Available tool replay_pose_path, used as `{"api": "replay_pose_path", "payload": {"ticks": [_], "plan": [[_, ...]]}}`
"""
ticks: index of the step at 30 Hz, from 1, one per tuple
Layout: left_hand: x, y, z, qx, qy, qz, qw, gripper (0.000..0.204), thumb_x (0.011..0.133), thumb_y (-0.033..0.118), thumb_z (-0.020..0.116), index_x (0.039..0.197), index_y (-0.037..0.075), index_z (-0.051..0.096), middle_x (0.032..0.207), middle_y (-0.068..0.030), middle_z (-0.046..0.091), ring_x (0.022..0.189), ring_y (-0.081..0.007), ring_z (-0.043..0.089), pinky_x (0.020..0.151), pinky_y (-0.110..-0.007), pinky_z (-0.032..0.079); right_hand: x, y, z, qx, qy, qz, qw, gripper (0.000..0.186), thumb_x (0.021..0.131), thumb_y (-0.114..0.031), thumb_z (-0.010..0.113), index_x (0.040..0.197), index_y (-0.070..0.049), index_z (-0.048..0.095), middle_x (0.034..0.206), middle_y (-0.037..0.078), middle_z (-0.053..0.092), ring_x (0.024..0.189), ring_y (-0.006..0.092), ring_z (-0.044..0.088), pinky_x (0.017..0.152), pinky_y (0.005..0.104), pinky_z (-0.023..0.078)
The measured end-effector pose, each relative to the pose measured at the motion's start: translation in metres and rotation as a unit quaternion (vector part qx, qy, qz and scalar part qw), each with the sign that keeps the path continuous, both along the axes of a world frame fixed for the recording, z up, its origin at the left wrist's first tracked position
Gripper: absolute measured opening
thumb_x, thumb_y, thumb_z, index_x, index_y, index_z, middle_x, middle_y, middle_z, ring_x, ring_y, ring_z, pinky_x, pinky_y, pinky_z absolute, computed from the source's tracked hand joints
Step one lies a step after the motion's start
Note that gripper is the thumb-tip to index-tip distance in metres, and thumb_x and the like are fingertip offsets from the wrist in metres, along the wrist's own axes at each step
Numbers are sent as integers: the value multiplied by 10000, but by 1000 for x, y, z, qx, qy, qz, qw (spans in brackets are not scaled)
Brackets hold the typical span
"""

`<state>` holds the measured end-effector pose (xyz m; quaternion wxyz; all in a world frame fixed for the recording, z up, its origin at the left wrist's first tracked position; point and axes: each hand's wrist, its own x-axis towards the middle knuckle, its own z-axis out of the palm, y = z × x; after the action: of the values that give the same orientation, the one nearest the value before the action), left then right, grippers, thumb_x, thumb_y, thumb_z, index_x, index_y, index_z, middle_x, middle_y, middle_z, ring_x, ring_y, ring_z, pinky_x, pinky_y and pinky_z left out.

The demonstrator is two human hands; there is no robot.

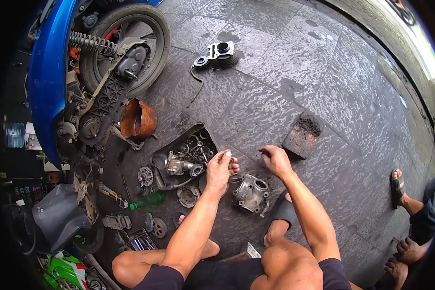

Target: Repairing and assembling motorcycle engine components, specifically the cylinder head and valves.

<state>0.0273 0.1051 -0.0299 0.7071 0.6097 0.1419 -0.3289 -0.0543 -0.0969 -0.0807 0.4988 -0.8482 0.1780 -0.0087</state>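
My left hand [223,166] is closed, thumb against fingers, around something small and dark that I cannot make out. It is over the right edge of a black tray [159,180] of metal parts [183,164]. My right hand [274,159] is a little apart from it, fingers curled, with any held item hidden. Below and between my hands, a grey engine casting [250,193] lies on the floor. A dark, worn block [302,137] sits beyond my right hand.
A partly stripped blue scooter [48,92] stands at upper left, beside a rusty container [137,121]. A cylinder block [221,62] lies farther up. A green bottle [147,200] and tools [140,241] lie at lower left. Another person's hands [408,251] and foot [398,186] are at right.
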Motion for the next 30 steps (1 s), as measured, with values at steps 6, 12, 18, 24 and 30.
{"api": "replay_pose_path", "payload": {"ticks": [6,12,18,24,30], "plan": [[-5,10,4,-34,25,-18,999,372,1027,139,537,1359,-24,491,960,-70,628,749,-128,621,703,-282,567,11,6,-33,-151,50,131,978,192,873,-119,582,1027,-81,690,1056,147,682,994,374,669,853,477,540],[-16,3,11,8,-90,-44,995,421,929,68,701,1295,-43,525,1013,-59,638,841,-94,618,746,-254,562,12,9,-37,-179,84,141,970,185,904,-101,511,1011,-55,655,1094,169,649,1037,371,657,887,465,532],[-14,-4,22,18,-163,-42,986,395,883,80,776,1196,-21,558,1020,-51,647,876,-98,618,786,-239,540,11,10,-31,-179,38,105,978,126,914,-107,563,980,-13,615,1065,183,639,1019,376,658,868,455,533],[-15,-7,41,8,-142,-65,988,354,913,92,742,1201,-33,580,1024,-81,668,869,-119,644,778,-272,568,9,14,30,175,-24,-59,982,144,906,-79,685,1012,17,667,930,128,713,838,220,696,750,341,543],[-16,-15,58,-80,-80,-73,991,273,967,132,670,1179,-34,620,1009,-115,700,835,-146,664,772,-294,575,0,25,88,254,-135,-52,956,134,908,-10,689,1033,36,678,925,102,715,822,134,689,720,307,556]]}}
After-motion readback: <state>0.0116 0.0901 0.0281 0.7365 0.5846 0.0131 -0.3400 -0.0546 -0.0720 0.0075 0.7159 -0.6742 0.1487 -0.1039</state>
